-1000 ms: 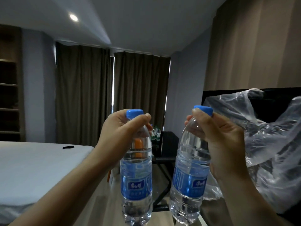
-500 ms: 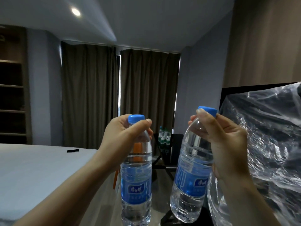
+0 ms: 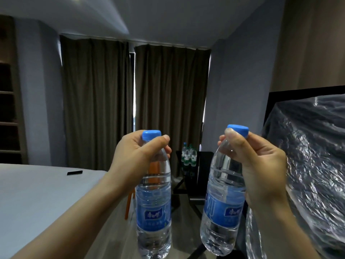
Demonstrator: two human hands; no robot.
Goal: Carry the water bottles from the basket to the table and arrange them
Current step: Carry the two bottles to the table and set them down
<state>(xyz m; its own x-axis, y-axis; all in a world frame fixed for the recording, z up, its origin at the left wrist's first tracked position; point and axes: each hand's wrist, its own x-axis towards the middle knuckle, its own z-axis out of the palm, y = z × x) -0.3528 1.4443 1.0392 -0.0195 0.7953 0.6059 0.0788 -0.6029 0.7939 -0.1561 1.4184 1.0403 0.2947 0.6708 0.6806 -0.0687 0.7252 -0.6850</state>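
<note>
Fingers of your left hand point(image 3: 138, 157) and right hand point(image 3: 261, 165) each clamp a bottle's neck under its blue cap, left bottle point(image 3: 154, 208) upright, right bottle point(image 3: 223, 208) tilted. Dead ahead, well apart, the dark table point(image 3: 205, 157) already carries green-labelled bottles point(image 3: 189, 155) at its left edge; your right hand looks nearer.

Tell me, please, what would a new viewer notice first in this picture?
First, two water bottles with blue caps, held up by their necks in the foreground: the left hand holds the left bottle, the right hand the right bottle. Between them, far back by the curtains, more bottles stand on a dark table. Shiny plastic wrap fills the right edge.
</note>
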